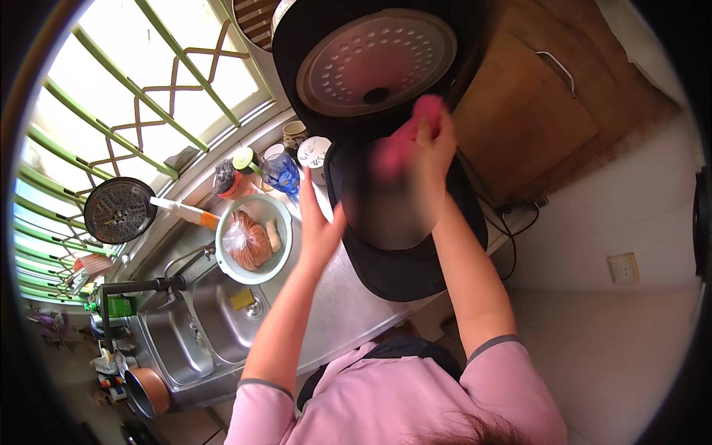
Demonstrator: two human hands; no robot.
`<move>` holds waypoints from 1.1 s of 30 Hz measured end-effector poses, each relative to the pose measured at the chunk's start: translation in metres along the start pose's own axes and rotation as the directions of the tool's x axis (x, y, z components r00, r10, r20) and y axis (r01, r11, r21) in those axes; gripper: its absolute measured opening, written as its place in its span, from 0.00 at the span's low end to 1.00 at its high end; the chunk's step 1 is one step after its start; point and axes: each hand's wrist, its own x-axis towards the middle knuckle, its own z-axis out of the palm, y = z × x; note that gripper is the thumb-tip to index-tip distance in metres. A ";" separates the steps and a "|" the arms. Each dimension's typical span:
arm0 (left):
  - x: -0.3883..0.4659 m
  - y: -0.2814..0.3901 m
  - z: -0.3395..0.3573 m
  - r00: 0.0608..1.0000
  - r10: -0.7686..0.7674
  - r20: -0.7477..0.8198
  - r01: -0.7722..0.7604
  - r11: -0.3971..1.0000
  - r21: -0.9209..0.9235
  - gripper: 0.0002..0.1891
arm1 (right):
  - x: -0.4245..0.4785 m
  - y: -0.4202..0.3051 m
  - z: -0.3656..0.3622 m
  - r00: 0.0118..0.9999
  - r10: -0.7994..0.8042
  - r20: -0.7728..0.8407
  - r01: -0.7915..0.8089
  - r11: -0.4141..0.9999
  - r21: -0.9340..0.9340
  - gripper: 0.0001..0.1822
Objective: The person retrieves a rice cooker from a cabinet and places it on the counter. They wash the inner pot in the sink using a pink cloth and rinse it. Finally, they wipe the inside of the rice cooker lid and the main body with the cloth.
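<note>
A black rice cooker (384, 278) stands on the counter before me with its lid raised. The round, dimpled inner lid plate (384, 61) faces me and carries a dark vent near its lower edge. My right hand (434, 144) grips a pink cloth (409, 133) over the cooker's far right rim. My left hand (320, 214) rests against the cooker's left side, thumb at the rim and fingers spread. A blurred patch covers the cooker's opening, so its inside cannot be made out.
Left of the cooker sit a pale green colander (256, 278) with bagged food, a blue glass (281, 173) and a lidded white container (314, 156). A double steel sink (222, 322) holds a yellow sponge (242, 300). Power cords (512, 239) hang right, below a wooden cabinet (523, 111).
</note>
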 end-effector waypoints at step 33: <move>0.131 -0.005 -0.037 0.887 -0.322 0.330 0.442 0.799 -0.407 0.56 | -0.002 -0.152 0.095 0.967 -0.255 -0.003 0.221 0.831 0.510 0.21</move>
